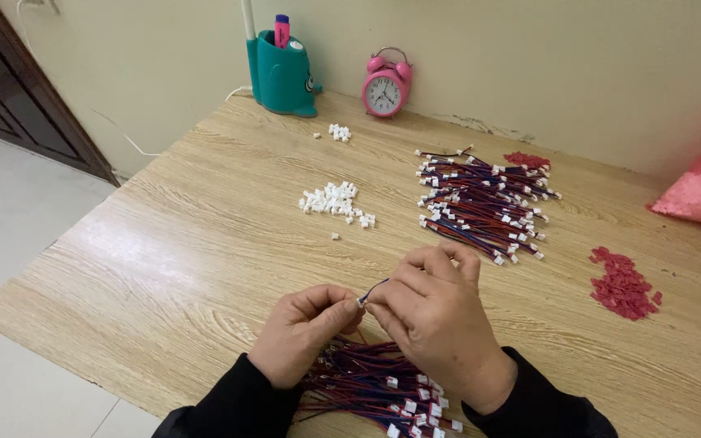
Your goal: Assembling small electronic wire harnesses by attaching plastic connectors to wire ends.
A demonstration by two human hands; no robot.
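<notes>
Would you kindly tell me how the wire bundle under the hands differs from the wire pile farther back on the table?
The near wire bundle lies partly hidden beneath the left hand and right hand; the far wire pile lies untouched and fully in view. The near wire bundle shows white connectors mostly at one end, the far wire pile along both sides. Both hold red and blue wires.

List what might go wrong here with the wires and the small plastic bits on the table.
1. The wire bundle under the wrists lies at the near table edge; a sleeve could drag some off.
2. The left hand and right hand pinch one thin wire; it may slip or bend.
3. Loose white connectors and red pieces lie unboxed and could scatter.
</notes>
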